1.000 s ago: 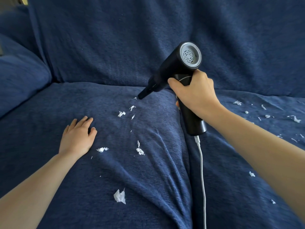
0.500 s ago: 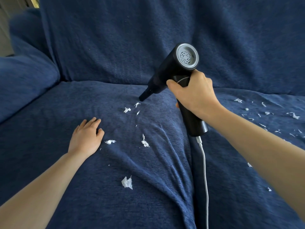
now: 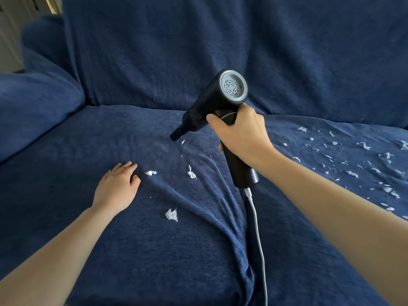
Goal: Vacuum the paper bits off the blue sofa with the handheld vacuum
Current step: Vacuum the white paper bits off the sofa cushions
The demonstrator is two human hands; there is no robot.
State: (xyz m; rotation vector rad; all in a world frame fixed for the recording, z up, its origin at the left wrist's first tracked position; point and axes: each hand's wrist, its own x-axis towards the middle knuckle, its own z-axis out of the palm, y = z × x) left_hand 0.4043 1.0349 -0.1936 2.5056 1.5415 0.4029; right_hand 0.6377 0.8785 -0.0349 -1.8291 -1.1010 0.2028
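Blue sofa (image 3: 132,250) is lying rumpled; left hand (image 3: 116,187) is pressing flat, fingers spread. Right hand (image 3: 240,134) is gripping the vacuum (image 3: 212,102), nozzle sucking at bits (image 3: 182,142). Next, likely sweeping right, where bits are lying thickest.

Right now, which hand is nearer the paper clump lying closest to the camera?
Left. The left hand rests flat on the sofa just up-left of that clump; the right hand grips the vacuum farther up-right.

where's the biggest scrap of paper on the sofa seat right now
In the head view it lies on the seat cover at lower centre, nearer the left hand, left of the white cable.
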